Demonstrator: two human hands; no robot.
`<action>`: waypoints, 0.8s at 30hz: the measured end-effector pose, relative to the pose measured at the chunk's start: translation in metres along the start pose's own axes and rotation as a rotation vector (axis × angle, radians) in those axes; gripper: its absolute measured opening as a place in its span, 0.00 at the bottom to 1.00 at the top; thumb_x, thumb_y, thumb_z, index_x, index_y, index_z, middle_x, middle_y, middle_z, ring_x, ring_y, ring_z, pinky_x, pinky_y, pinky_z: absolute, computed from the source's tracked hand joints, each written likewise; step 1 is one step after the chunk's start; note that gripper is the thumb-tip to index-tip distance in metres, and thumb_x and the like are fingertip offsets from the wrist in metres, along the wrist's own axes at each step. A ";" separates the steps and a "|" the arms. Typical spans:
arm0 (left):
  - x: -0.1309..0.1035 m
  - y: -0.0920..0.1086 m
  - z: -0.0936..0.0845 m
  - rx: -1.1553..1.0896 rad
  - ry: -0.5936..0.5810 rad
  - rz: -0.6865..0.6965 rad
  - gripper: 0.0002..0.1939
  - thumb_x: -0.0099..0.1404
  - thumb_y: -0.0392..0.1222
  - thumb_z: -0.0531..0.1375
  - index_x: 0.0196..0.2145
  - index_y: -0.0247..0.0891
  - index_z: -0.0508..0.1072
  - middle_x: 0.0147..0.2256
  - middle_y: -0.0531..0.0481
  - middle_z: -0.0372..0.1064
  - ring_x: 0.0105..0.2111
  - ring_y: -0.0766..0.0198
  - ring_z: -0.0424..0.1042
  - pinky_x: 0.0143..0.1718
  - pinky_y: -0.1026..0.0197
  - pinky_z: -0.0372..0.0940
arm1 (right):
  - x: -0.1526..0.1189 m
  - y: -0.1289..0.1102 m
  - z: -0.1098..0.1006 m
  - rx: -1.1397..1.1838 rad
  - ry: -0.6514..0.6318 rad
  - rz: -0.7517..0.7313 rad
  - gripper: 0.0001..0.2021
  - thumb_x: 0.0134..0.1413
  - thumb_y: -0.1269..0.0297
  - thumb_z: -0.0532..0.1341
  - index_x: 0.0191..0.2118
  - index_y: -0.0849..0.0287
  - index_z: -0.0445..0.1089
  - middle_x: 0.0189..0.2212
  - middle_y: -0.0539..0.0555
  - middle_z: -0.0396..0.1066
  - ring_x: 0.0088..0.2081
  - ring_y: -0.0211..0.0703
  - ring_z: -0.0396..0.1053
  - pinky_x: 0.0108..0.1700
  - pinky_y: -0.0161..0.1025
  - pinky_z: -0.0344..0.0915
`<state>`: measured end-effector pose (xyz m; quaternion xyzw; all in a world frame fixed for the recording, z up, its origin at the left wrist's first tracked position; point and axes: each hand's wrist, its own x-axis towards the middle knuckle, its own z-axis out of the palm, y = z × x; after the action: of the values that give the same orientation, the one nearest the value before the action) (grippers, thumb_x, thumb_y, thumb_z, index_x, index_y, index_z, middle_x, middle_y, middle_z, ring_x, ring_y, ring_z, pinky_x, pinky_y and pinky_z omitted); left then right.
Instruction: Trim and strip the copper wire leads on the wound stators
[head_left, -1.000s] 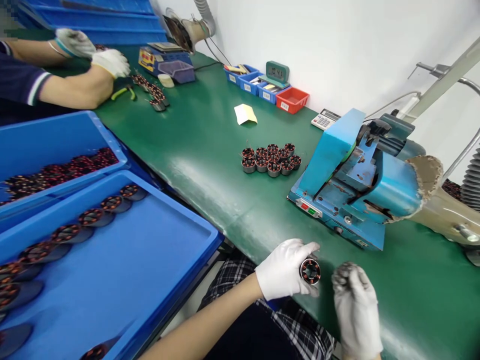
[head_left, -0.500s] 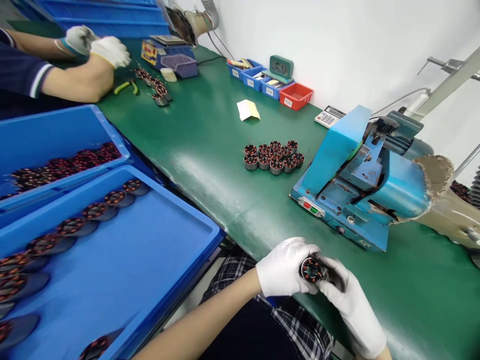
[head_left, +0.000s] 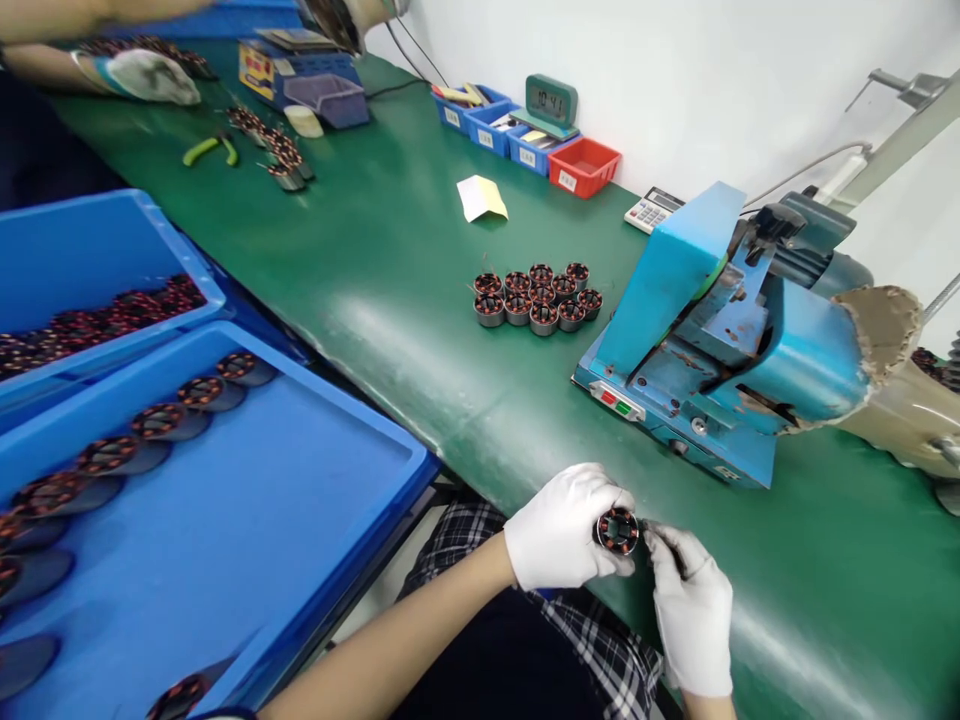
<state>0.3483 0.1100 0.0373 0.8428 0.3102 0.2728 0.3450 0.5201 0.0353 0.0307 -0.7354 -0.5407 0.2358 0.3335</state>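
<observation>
My left hand (head_left: 559, 530), in a white glove, is wrapped around a motor stator (head_left: 616, 546) with copper windings inside a dark ring. The ring's opening faces up towards me, above the table's near edge. Just to the right of the stator is my right hand (head_left: 694, 610), also gloved, with darkened fingertips. Its thumb and fingers are pinched together close to the ring; what they hold, if anything, is too small to make out. Several similar stators (head_left: 541, 296) stand grouped upright on the green table (head_left: 390, 260) beyond my hands.
A blue machine (head_left: 682, 340) with red and green buttons stands right of the grouped stators. At left, a blue tray (head_left: 300, 480) holds a row of stators beside a deeper blue bin (head_left: 75, 225). A co-worker's gloved hand (head_left: 154, 78) rests near green-handled pliers (head_left: 210, 150).
My right hand has drawn slightly away from the stator to the right and turned, while my left hand keeps its hold. The co-worker's arms have moved; the whole view has shifted slightly.
</observation>
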 end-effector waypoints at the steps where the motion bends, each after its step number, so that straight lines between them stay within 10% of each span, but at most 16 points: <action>1: 0.000 0.000 0.000 -0.006 0.001 0.004 0.22 0.51 0.51 0.65 0.39 0.38 0.66 0.35 0.48 0.68 0.37 0.57 0.67 0.44 0.54 0.59 | 0.006 0.001 -0.002 -0.054 0.016 -0.018 0.13 0.52 0.55 0.55 0.31 0.56 0.74 0.31 0.56 0.75 0.33 0.47 0.71 0.38 0.41 0.66; 7: 0.000 0.001 -0.004 -0.013 0.003 0.004 0.22 0.50 0.51 0.67 0.37 0.38 0.66 0.34 0.48 0.68 0.35 0.58 0.66 0.42 0.55 0.60 | 0.022 0.001 -0.027 -0.006 0.150 -0.036 0.12 0.52 0.55 0.58 0.35 0.57 0.72 0.35 0.57 0.74 0.37 0.47 0.72 0.40 0.43 0.67; 11: 0.001 0.002 -0.006 -0.013 -0.002 0.008 0.19 0.52 0.50 0.65 0.37 0.38 0.65 0.34 0.49 0.68 0.35 0.58 0.66 0.42 0.55 0.60 | 0.014 -0.016 -0.029 -0.116 -0.121 -0.331 0.12 0.53 0.59 0.57 0.41 0.54 0.72 0.42 0.56 0.73 0.42 0.48 0.71 0.44 0.44 0.67; 18: 0.000 0.001 -0.004 0.019 -0.003 -0.003 0.19 0.52 0.50 0.64 0.37 0.38 0.66 0.34 0.48 0.67 0.35 0.58 0.66 0.43 0.55 0.60 | 0.019 -0.016 -0.021 -0.300 -0.382 -0.279 0.13 0.52 0.62 0.54 0.42 0.54 0.71 0.34 0.55 0.76 0.34 0.47 0.73 0.36 0.41 0.69; 24: 0.002 0.002 -0.005 -0.003 0.010 -0.012 0.19 0.50 0.48 0.66 0.35 0.38 0.66 0.33 0.49 0.67 0.34 0.58 0.66 0.42 0.56 0.60 | 0.019 -0.007 -0.015 -0.267 -0.216 -0.396 0.12 0.55 0.65 0.51 0.32 0.55 0.72 0.27 0.53 0.74 0.28 0.43 0.71 0.32 0.38 0.67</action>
<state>0.3470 0.1117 0.0423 0.8390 0.3164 0.2756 0.3464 0.5321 0.0514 0.0465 -0.6231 -0.7330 0.1696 0.2138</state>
